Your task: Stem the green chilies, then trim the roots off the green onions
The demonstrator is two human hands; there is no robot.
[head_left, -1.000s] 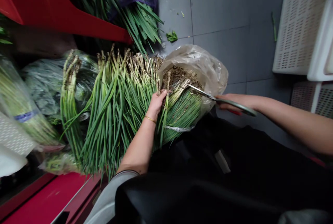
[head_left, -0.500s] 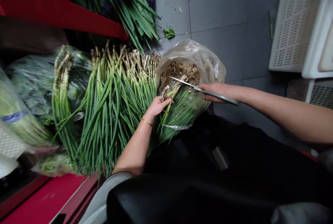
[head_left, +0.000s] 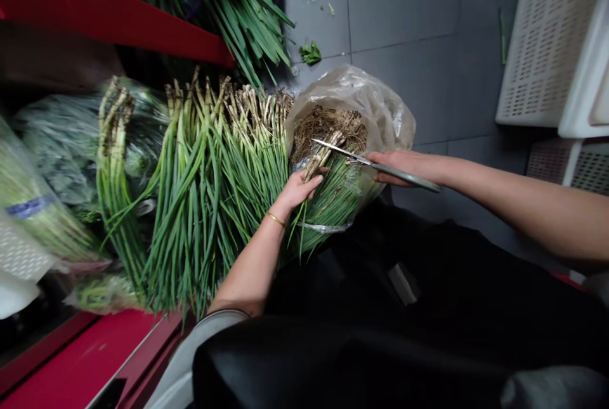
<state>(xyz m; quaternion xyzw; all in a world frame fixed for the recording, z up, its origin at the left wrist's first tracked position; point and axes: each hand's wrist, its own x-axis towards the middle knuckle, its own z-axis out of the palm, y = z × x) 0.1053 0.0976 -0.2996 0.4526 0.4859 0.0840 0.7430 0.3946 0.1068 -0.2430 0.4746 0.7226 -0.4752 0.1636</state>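
Observation:
My left hand (head_left: 295, 191), with a gold bangle at the wrist, is closed around a small bunch of spring onions (head_left: 318, 158), gripping below their pale bulb ends. My right hand (head_left: 406, 163) grips scissors (head_left: 339, 150) by a grey handle. Their long blades point left and pass across the bunch near its root ends; how far they are parted I cannot tell. Both hands are over a clear plastic bag (head_left: 349, 82) containing brown roots (head_left: 328, 120) and more spring onions (head_left: 333, 200). Left of it lies a wide row of spring onions (head_left: 200, 193), bulb ends away from me.
Long green leaves (head_left: 247, 16) tied with purple stand behind, beside a red plastic edge (head_left: 157, 28). Bagged vegetables (head_left: 52, 212) lie at the far left. White perforated crates (head_left: 533, 66) stand right on the grey tiled floor (head_left: 399, 3). A leaf scrap (head_left: 310, 52) lies there.
My left hand has shifted slightly right and up, and the stalk end that stuck out apart now lies in line with the bunch. The scissors have barely moved.

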